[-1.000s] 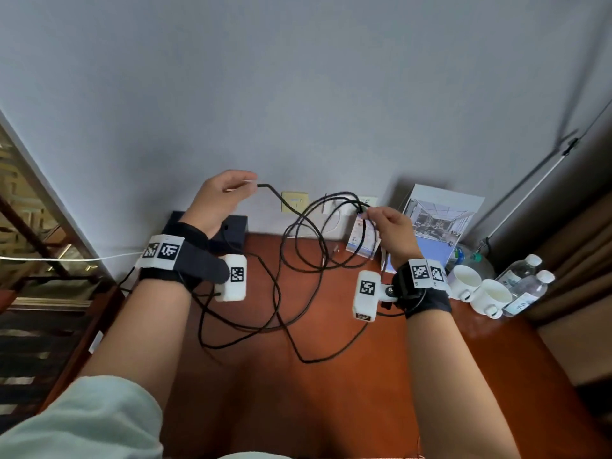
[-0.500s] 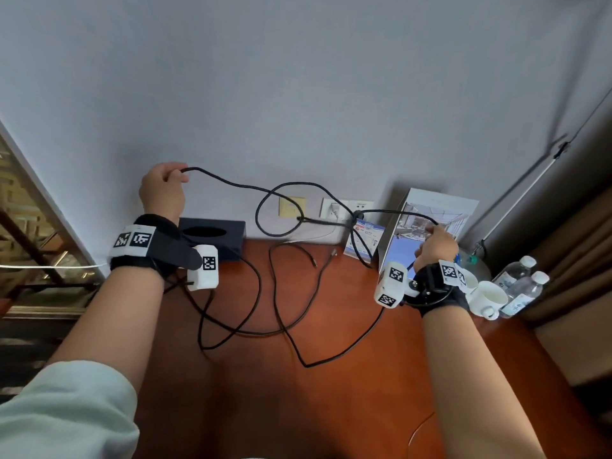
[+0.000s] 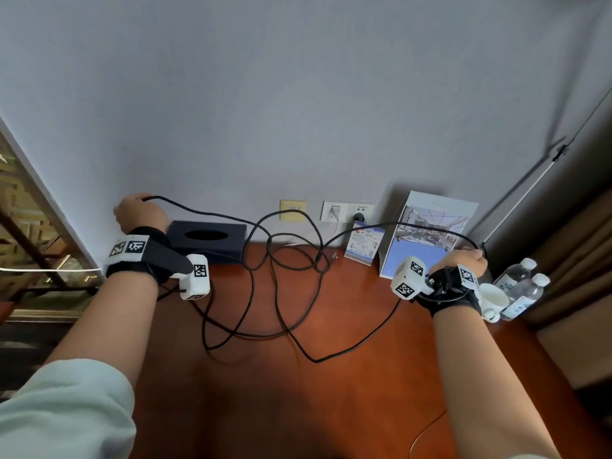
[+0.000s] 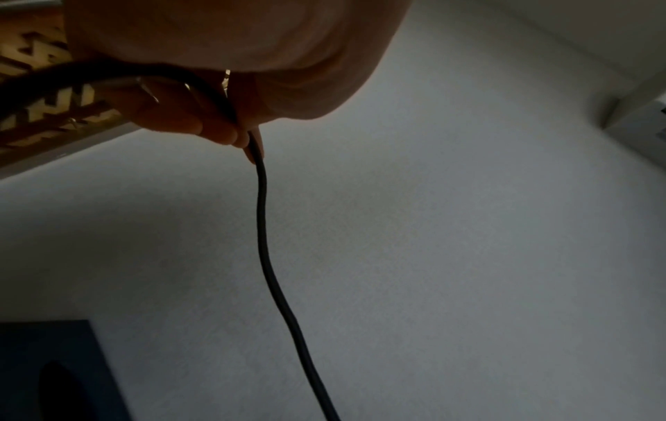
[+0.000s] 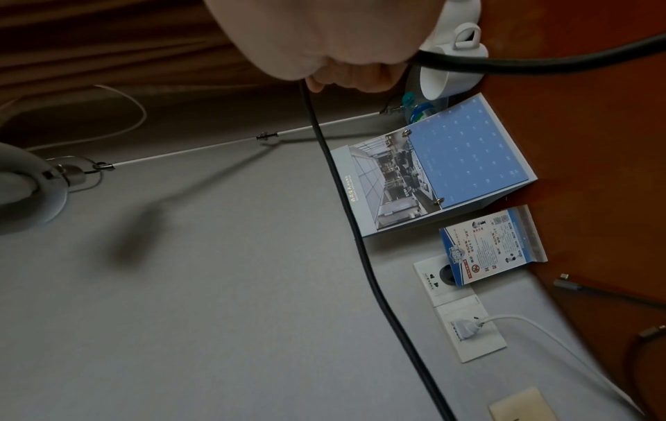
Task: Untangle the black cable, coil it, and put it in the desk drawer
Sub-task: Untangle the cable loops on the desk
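A long black cable [image 3: 251,283] lies in loose crossing loops on the red-brown desk [image 3: 331,392] and rises at both sides. My left hand [image 3: 140,212] is raised at the far left near the wall and pinches the cable [image 4: 261,228] between fingertips. My right hand [image 3: 462,258] is far right beside the calendar and grips another stretch of the cable [image 5: 346,199]. Between the hands the cable sags and crosses itself above the desk's back edge. No drawer is in view.
A dark tissue box [image 3: 207,240] stands against the wall at left. A desk calendar [image 3: 427,240] and a small card stand [image 3: 364,241] stand at the back right. White cups [image 3: 493,299] and water bottles [image 3: 523,286] crowd the right end. Wall sockets [image 3: 347,212] hold a white plug.
Both hands have moved apart, the left further left and the right further right and down, stretching the cable. The knot-like crossing between them has loosened and dropped towards the desk.
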The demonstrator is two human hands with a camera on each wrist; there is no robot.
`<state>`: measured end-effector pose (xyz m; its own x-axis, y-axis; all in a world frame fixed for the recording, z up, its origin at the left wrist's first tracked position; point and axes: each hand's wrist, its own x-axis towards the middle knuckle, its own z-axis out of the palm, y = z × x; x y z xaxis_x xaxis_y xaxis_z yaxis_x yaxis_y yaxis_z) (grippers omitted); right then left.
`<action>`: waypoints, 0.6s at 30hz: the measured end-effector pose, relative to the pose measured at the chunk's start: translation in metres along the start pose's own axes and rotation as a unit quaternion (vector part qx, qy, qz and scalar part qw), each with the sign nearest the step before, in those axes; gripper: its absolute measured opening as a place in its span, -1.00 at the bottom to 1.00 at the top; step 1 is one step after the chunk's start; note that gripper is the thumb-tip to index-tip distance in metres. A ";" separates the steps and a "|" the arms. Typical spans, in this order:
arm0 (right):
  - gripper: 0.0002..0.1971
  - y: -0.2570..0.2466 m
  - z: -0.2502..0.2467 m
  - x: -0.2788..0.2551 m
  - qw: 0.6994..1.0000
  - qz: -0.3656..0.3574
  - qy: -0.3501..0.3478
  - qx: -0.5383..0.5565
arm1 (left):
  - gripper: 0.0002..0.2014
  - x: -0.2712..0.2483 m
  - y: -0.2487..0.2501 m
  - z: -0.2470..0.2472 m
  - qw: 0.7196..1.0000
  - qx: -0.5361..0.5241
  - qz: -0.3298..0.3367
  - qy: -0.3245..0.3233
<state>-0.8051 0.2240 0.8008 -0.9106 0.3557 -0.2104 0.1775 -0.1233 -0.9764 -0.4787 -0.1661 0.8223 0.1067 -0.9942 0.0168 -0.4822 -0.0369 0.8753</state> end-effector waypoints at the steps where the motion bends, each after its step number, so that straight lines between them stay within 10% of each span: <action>1: -0.74 -0.002 -0.001 -0.002 1.000 0.003 0.023 -0.002 | -0.55 0.001 -0.001 0.000 1.000 0.011 0.001 0.000; 8: -0.52 0.010 -0.001 0.008 0.980 -0.001 -0.066 -0.186 | -0.61 -0.011 0.000 0.000 0.997 0.071 -0.026 -0.033; 12: -0.57 0.001 -0.025 -0.012 0.846 -0.115 -0.130 -0.504 | -0.61 -0.012 -0.002 0.013 0.986 0.053 -0.027 -0.154; 18: -0.64 0.028 -0.026 -0.023 0.659 -0.195 -0.280 -0.671 | -0.90 -0.047 0.006 0.034 0.955 -0.034 0.004 -0.294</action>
<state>-0.7695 0.2361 0.7767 -0.9132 -0.3252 -0.2457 -0.2821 0.9393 -0.1951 -0.5164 -0.1230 0.8098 -0.4125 -0.8804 -0.2340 -0.4222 -0.0428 0.9055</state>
